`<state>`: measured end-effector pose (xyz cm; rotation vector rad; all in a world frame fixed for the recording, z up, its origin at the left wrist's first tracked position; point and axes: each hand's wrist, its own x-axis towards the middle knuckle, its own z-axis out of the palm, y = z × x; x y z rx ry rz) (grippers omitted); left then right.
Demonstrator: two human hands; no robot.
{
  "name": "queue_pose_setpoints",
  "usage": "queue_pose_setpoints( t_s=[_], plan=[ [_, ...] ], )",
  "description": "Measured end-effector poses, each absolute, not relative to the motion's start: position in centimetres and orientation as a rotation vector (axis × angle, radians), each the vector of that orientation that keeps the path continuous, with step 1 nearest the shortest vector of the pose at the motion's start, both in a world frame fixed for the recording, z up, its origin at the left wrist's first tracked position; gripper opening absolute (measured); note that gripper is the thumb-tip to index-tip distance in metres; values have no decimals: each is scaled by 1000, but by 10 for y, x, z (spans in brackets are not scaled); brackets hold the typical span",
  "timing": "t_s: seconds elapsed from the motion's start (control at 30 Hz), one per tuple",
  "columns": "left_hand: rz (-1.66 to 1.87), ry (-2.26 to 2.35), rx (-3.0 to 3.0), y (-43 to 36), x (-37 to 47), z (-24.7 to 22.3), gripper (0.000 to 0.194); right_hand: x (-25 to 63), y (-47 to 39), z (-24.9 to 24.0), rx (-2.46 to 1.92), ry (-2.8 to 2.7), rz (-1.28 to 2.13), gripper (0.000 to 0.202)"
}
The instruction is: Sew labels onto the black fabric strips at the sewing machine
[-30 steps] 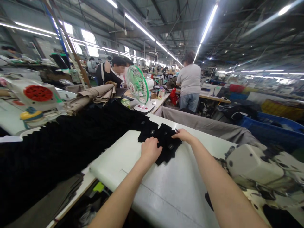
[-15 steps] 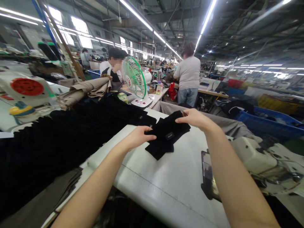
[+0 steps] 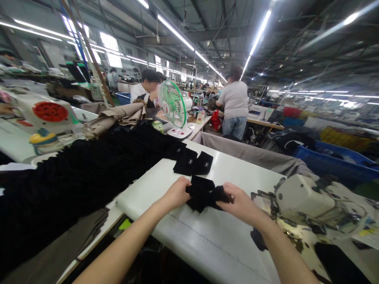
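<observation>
Between my hands a small black cloth piece (image 3: 203,194) is held just over the white tabletop (image 3: 213,232). My left hand (image 3: 177,192) pinches its left side, and my right hand (image 3: 235,200) grips its right end. Just beyond lie two black pieces with small labels, one on the left (image 3: 185,161) and one on the right (image 3: 203,163). A long heap of black cloth (image 3: 74,185) fills the left side, reaching close to these labelled pieces.
At the right stands a sewing machine (image 3: 308,201). A green and white fan (image 3: 173,104) and rolled beige cloth (image 3: 118,116) are behind the table. A person in a grey shirt (image 3: 235,98) stands farther back. A blue bin (image 3: 340,157) is at the right.
Both hands have come nearer with the black cloth, which is now more bunched. Two labelled pieces behind it now show fully. The view has shifted slightly.
</observation>
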<state>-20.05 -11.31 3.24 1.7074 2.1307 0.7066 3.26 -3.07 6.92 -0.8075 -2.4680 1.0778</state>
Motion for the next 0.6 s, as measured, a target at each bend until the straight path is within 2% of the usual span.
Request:
queue_pose_setpoints(
  t_s=[0.07, 0.17, 0.23, 0.4, 0.53, 0.6],
  plan=[
    [864, 2048, 1692, -120, -202, 30, 21, 37, -46, 65, -738, -2505, 1081, 4],
    [1020, 1890, 1606, -130, -202, 26, 45, 35, -61, 55, -754, -2555, 1062, 9],
    [1060, 1811, 1517, -133, -201, 26, 53, 31, -64, 47, -776, -2555, 1020, 10],
    [1143, 1723, 1521, -136, -200, 33, 57, 26, -55, 37, -771, -2454, 890, 11],
    [1056, 1742, 1635, -136, -203, 37, 51, 26, -35, 42, -807, -2326, 1038, 10],
    [1020, 1714, 1641, -136, -205, 38, 42, 23, -21, 46, -822, -2325, 1130, 10]
  ],
)
